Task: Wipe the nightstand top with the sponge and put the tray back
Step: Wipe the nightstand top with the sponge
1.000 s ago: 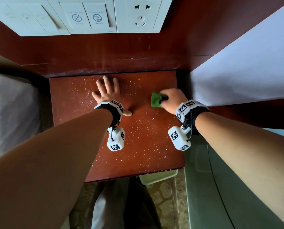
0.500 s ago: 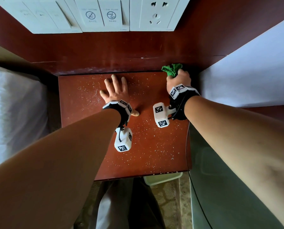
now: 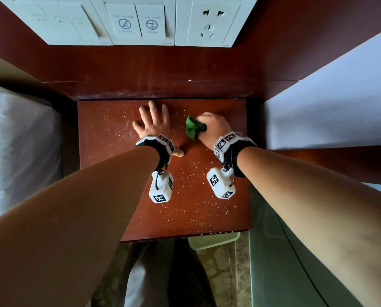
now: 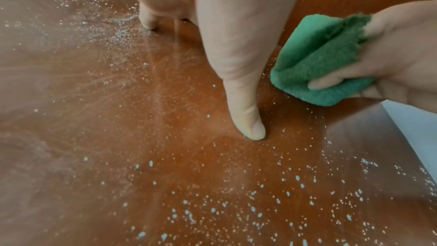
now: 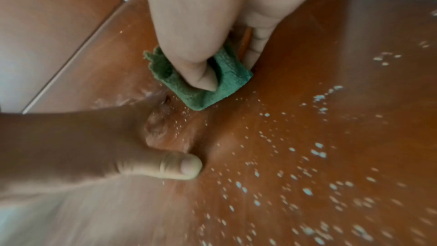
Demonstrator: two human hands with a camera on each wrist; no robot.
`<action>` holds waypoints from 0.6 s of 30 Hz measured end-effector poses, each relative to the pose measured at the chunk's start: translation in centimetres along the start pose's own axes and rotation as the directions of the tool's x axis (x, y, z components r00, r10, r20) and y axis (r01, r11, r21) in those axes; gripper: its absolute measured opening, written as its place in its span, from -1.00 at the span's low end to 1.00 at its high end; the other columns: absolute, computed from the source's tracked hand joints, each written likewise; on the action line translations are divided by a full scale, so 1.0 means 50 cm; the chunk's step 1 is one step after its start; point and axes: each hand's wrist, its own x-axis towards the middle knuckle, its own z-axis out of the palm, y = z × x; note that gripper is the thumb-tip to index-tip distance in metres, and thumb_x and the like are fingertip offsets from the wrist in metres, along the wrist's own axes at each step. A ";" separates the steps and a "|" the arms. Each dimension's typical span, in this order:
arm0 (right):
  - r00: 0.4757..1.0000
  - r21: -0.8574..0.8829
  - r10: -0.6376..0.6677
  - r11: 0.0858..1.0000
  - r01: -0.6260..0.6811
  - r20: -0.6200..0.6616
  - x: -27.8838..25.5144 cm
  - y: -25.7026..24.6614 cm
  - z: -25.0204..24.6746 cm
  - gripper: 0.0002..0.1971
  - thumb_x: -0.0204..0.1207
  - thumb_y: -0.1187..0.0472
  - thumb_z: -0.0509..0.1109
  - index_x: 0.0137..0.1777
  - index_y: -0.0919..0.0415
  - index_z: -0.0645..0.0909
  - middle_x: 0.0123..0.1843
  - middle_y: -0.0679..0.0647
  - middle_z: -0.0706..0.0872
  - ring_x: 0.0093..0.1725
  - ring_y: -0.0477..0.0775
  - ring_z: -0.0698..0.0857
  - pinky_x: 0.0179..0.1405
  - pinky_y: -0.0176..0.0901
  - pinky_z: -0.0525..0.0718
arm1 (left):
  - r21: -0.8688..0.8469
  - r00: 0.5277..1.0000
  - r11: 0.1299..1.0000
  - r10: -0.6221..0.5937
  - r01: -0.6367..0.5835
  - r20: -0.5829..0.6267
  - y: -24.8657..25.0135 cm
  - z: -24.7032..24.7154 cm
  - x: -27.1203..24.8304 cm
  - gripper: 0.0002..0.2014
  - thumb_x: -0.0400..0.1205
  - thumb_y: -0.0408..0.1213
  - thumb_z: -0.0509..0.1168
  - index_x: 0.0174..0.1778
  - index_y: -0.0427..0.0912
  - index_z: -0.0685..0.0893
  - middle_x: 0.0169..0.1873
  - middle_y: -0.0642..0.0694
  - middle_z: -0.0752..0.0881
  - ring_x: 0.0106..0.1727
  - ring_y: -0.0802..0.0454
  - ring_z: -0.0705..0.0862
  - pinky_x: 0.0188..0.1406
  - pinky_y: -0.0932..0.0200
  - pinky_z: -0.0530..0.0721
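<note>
The red-brown nightstand top is speckled with white crumbs. My right hand grips a folded green sponge and presses it onto the wood near the back middle; thumb and fingers curl round the sponge, also seen beside my left thumb as a green wad. My left hand lies flat on the top with fingers spread, just left of the sponge, thumb pressed down. A pale tray shows partly below the nightstand's front edge, on the floor.
A wood wall panel with white switch plates and a socket rises behind the nightstand. White bedding lies to the left, and a white bed surface to the right. A grey-green surface lies at lower right.
My right hand has brought the sponge from the back right corner forward and left, close to my left hand. The left hand has stayed flat in place.
</note>
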 end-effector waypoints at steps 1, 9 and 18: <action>0.999 0.004 -0.003 1.000 0.003 0.044 -0.008 0.003 0.002 -0.92 0.50 0.20 0.39 -0.11 0.12 0.72 -0.04 -0.07 0.73 -0.13 0.01 0.69 -0.34 -0.29 0.44 | 0.001 1.000 1.000 0.007 -0.007 0.000 -0.001 -0.002 -0.003 0.57 0.08 0.37 0.59 0.66 -0.08 -0.45 0.65 -0.27 -0.43 0.67 -0.39 -0.32 0.58 -0.47 0.01; 0.922 0.197 0.360 0.923 -0.330 -0.141 -0.017 0.005 -0.032 -0.87 0.46 0.14 0.36 -0.11 0.20 0.63 -0.17 0.07 0.73 -0.19 0.10 0.64 -0.27 -0.18 0.46 | -0.062 0.995 0.994 0.087 -0.090 -0.046 -0.058 -0.012 -0.006 0.58 0.03 0.46 0.55 0.69 -0.10 -0.36 0.69 -0.16 -0.33 0.70 -0.28 -0.26 0.65 -0.35 -0.01; 0.704 0.315 0.610 0.792 -0.523 -0.364 0.042 0.037 -0.037 -0.73 0.57 0.23 0.26 0.20 0.34 0.58 0.31 0.30 0.57 0.25 0.37 0.59 0.15 0.03 0.54 | 0.018 0.999 1.000 0.008 -0.007 -0.037 -0.170 -0.010 0.008 0.58 0.03 0.36 0.62 0.70 -0.08 -0.35 0.67 -0.20 -0.40 0.69 -0.31 -0.32 0.62 -0.39 0.00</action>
